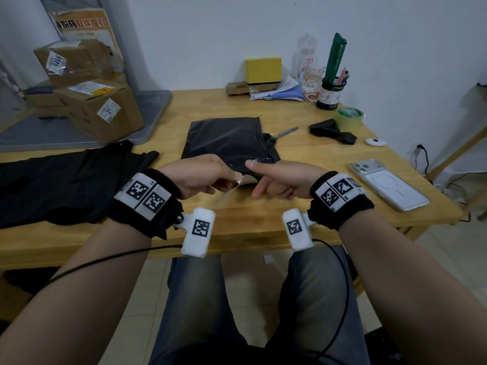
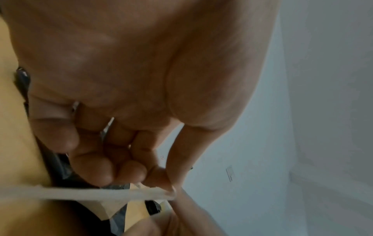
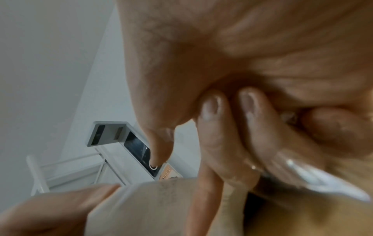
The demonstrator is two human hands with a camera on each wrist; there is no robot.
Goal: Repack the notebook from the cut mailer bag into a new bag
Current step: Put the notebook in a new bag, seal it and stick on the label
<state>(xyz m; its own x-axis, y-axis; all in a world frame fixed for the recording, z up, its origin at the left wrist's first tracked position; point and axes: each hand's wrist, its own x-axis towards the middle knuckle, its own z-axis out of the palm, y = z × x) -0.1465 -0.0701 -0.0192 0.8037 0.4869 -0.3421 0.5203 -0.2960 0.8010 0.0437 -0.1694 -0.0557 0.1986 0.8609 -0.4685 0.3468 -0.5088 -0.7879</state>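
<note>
Black mailer bag (image 1: 228, 139) lies flat on the wooden table (image 1: 303, 154), near edge just beyond both hands. The notebook is not visible. A pale backing strip (image 1: 243, 179) curls off that near edge. Left hand (image 1: 200, 177) pinches the strip between thumb and curled fingers (image 2: 96, 166). Right hand (image 1: 279, 180) pinches the bag's near flap, thumb on top, remaining fingers folded. Scissors (image 1: 284, 133) lie just right of the bag; a phone (image 1: 387, 184) further right.

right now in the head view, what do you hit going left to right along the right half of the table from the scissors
scissors → crumpled black plastic scrap → green tape roll → small white oval device → phone, which lies nearer than the rest.
</note>
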